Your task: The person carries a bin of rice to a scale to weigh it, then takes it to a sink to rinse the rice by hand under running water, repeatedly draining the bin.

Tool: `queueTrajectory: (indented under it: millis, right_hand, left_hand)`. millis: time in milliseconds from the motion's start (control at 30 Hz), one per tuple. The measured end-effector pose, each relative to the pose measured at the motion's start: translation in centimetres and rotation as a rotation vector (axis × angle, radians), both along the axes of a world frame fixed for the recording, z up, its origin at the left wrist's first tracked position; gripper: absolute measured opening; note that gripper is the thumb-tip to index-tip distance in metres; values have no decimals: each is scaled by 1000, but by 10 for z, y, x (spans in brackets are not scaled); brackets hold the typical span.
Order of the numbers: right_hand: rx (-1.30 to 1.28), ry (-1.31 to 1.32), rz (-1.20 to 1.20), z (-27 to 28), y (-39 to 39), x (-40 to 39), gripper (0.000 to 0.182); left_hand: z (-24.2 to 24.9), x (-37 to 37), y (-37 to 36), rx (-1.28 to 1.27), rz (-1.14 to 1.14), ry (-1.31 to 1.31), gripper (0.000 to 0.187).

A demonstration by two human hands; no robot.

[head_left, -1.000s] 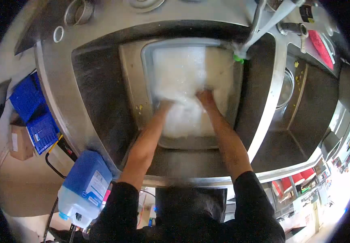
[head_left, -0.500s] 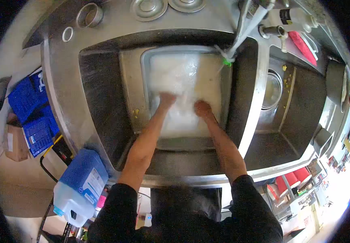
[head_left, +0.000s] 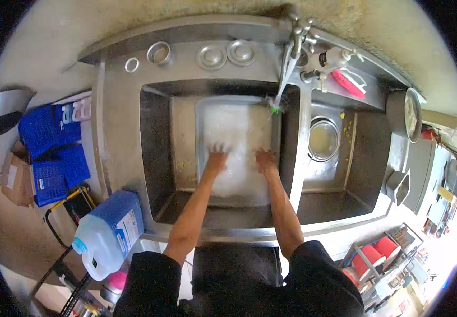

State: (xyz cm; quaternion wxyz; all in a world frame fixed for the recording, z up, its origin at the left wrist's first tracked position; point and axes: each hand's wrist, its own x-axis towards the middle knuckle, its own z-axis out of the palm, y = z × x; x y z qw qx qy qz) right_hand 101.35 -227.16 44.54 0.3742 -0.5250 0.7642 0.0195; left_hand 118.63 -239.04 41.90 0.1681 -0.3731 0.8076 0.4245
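A grey rectangular tub point(head_left: 201, 127) of cloudy, whitish water point(head_left: 239, 182) sits in the large sink basin point(head_left: 157, 153). My left hand point(head_left: 218, 158) is over the left part of the water, fingers spread and a little blurred, holding nothing visible. Near the tub's right side is my right hand point(head_left: 264, 160), its fingers likewise apart. The fingertips of both hands overlap the water in this view. Beyond the right hand, a faucet spout point(head_left: 284, 84) with a green tip point(head_left: 275, 110) points down at the tub's far right corner.
A round metal pot point(head_left: 337, 140) stands in the right basin, beside yellow scraps. Two round metal lids point(head_left: 211, 57) and a metal ring point(head_left: 131, 65) lie on the back ledge, near a pink cloth point(head_left: 347, 84). At left stands a jug of blue liquid point(head_left: 107, 227).
Both hands have gone from closed-looking to spread fingers. The view has shifted, showing more of the wall and both basins.
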Motion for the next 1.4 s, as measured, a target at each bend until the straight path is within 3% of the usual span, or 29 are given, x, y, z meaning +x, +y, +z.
queueTrajectory:
  millis: [33, 67, 133, 167, 200, 267, 300, 333, 400, 467, 533, 600, 700, 767, 867, 1000, 1067, 1100, 1200, 1233, 1333, 1400]
  right_hand:
    - [80, 185, 91, -2, -8, -1, 57]
    - [-189, 135, -112, 7, -16, -6, 59]
    - [-703, 18, -511, 25, -17, -12, 61]
    - [-563, 241, -621, 0, -7, -16, 63]
    - [-452, 60, -739, -27, 2, -24, 62]
    - [-200, -310, -940, -61, 22, -34, 61]
    - [-210, -107, -833, -62, 24, -32, 64]
    - [-208, 107, -736, -64, 26, -30, 67]
    - [-360, 279, -571, -154, 60, -39, 74]
    - [-370, -290, -741, -103, 51, -52, 69]
    - [-303, -400, -689, -67, 40, -57, 62]
    - [-199, -41, -475, -54, 35, -46, 54]
    - [-33, -130, -439, -45, 21, -41, 43]
    - [-232, -155, -418, -50, 22, -32, 38]
    - [-336, -284, -408, -70, 31, -19, 33]
    - [-258, -412, -481, -39, 15, -4, 31]
    - [-384, -553, -662, -29, 12, 11, 20]
    - [-447, -622, -758, -30, 13, 18, 15]
    - [-613, -567, -689, -27, 11, 24, 9]
    - [-625, -674, -872, -17, 10, 34, 12]
    - [-560, -484, -808, -2, 7, 34, 14]
    - [-512, -443, -816, -2, 9, 32, 16]
  left_hand:
    - [13, 2, 8, -58, -103, 40, 59]
    - [24, 3, 16, -105, -197, 74, 62]
    - [29, 10, 18, -247, -33, 77, 68]
    - [27, 19, 13, -391, 83, 76, 69]
    - [24, 25, 2, -543, 202, 80, 70]
    - [19, 39, -6, -552, 459, -39, 68]
    - [12, 48, -9, -549, 589, -104, 66]
    - [-1, 56, -16, -392, 557, -184, 63]
    - [-35, 68, -26, -71, 471, -336, 57]
    - [-21, 71, -28, -115, 543, -266, 51]
    - [-19, 77, -22, -198, 603, -222, 47]
    - [-20, 93, -23, -326, 604, -199, 44]
    - [-13, 102, -39, -256, 653, -157, 44]
    - [-9, 111, -52, -177, 691, -108, 46]
    - [-81, 147, -50, -570, 529, 9, 50]
    - [-74, 160, -69, -283, 624, -47, 56]
    - [-30, 153, -86, -44, 713, -97, 59]
    - [-31, 156, -91, 47, 770, -109, 63]
    - [-27, 158, -105, 108, 724, -78, 69]
    - [-32, 161, -108, 130, 829, 10, 72]
    - [-41, 164, -108, 216, 1044, 209, 78]
    - [22, 143, -119, 313, 1065, 231, 79]
